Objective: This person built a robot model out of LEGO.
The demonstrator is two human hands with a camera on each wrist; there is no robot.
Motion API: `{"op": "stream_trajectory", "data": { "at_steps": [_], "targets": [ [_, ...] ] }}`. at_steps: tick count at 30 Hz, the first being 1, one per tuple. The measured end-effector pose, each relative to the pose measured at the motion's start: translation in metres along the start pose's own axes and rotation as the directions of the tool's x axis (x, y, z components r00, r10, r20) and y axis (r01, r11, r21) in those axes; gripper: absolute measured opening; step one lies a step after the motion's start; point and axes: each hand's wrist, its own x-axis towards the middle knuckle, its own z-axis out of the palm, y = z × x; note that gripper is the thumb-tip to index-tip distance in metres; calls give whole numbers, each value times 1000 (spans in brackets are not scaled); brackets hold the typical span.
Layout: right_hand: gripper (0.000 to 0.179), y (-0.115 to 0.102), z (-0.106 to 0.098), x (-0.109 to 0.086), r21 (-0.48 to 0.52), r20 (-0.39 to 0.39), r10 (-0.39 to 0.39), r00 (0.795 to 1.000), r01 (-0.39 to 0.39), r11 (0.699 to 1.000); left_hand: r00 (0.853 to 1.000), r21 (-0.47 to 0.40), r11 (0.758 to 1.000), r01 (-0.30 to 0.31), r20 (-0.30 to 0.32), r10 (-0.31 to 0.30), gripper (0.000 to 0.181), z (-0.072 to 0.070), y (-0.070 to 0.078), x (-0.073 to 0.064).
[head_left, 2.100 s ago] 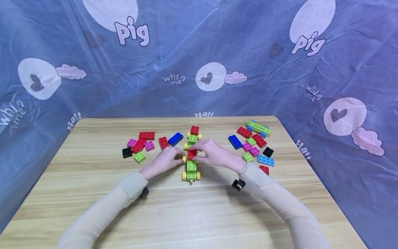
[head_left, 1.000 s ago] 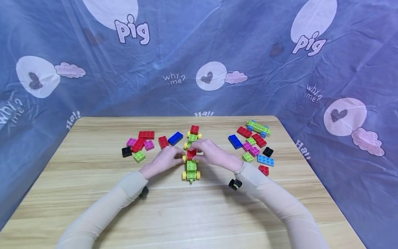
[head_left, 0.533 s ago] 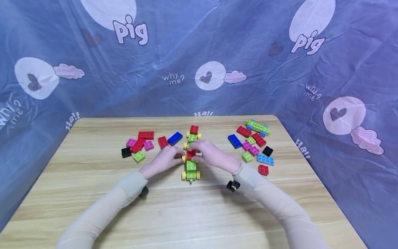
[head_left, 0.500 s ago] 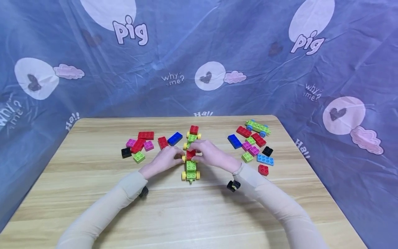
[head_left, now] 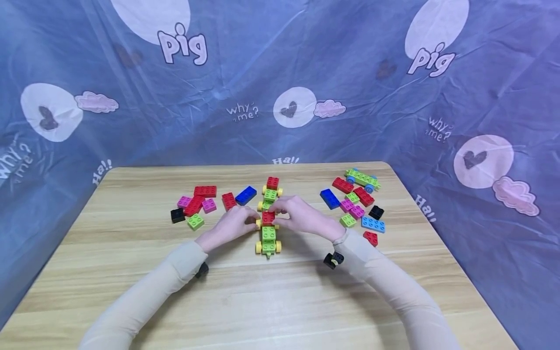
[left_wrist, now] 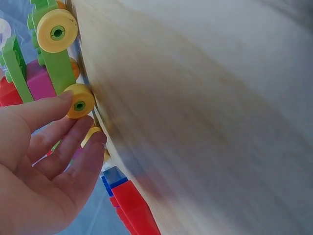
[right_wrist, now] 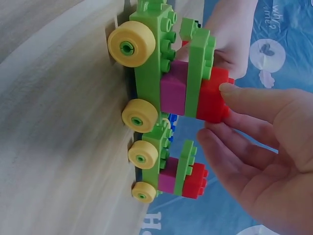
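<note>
Blue backdrop [head_left: 358, 138] with "pig" lettering [head_left: 181, 45] and pink clouds [head_left: 330, 109] behind wood-grained table [head_left: 271, 306]

Near toy car [head_left: 269, 234], far toy car [head_left: 270, 195] behind it mid tbl [head_left: 280, 301], bricks [head_left: 194, 205] L & R

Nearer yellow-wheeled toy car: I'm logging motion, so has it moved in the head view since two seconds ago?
No: the nearer yellow-wheeled toy car shows no clear shift either way against the tabletop.

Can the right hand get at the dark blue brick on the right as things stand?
Probably yes. The right hand sits near the dark blue brick, with no other brick between them, though it would first need to release the red brick it pinches.
</note>
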Motion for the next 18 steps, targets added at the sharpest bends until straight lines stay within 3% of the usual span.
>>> {"op": "stream_trajectory", "data": {
  "at_steps": [10, 18],
  "targets": [
    [23, 2, 2, 1, 56, -8, 57, 998, -57, 997, 1000, 5, 1000, 1, 0, -1, 21, 0, 1, 0],
    [20, -4, -1, 3, 22, 9, 63, 998, -64, 998, 1000, 16, 1000, 2, -5, -2, 21, 0, 1, 0]
  ]
}}
